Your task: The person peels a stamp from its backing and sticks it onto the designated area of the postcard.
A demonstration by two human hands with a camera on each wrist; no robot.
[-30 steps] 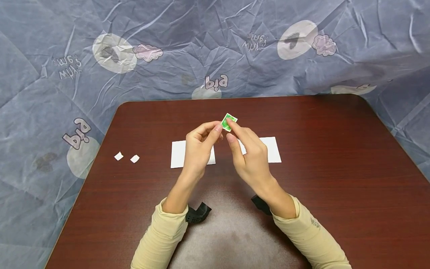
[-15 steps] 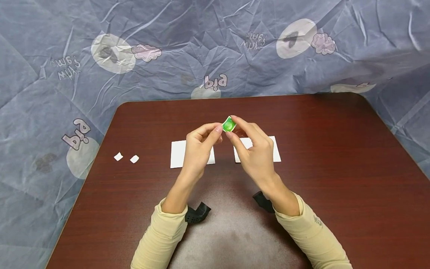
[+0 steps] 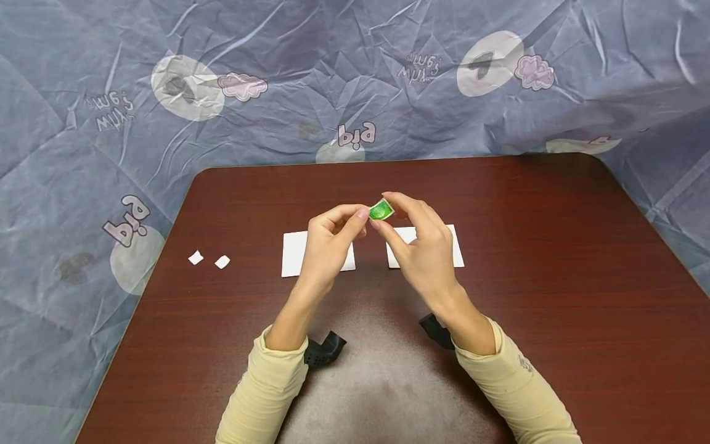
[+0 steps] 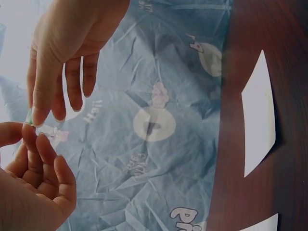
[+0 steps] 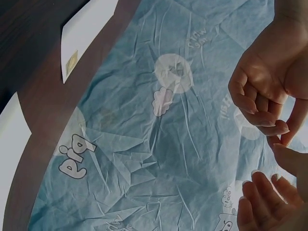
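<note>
A small green stamp-like square with a white border [image 3: 381, 210] is held up above the table, slightly curved. My left hand [image 3: 327, 246] pinches its left corner between thumb and forefinger. The right hand [image 3: 426, 254] has its thumb at the lower edge and its forefinger at the upper edge, holding it too. Only a sliver of the green square [image 4: 30, 117] shows between the fingertips in the left wrist view. Below the hands lie two white cards, a left card [image 3: 293, 254] and a right card [image 3: 452, 245], each partly hidden by a hand.
Two small white paper pieces, one [image 3: 196, 258] beside the other [image 3: 222, 262], lie at the table's left. A yellowish stamp-like patch [image 5: 71, 62] is on one card. Behind the brown table [image 3: 527, 246] hangs a printed grey-blue cloth [image 3: 299, 80].
The right forefinger has moved off the green square's face to its upper edge, and the right thumb has come to its lower edge. The square has tilted and curved; the left hand stays nearly still.
</note>
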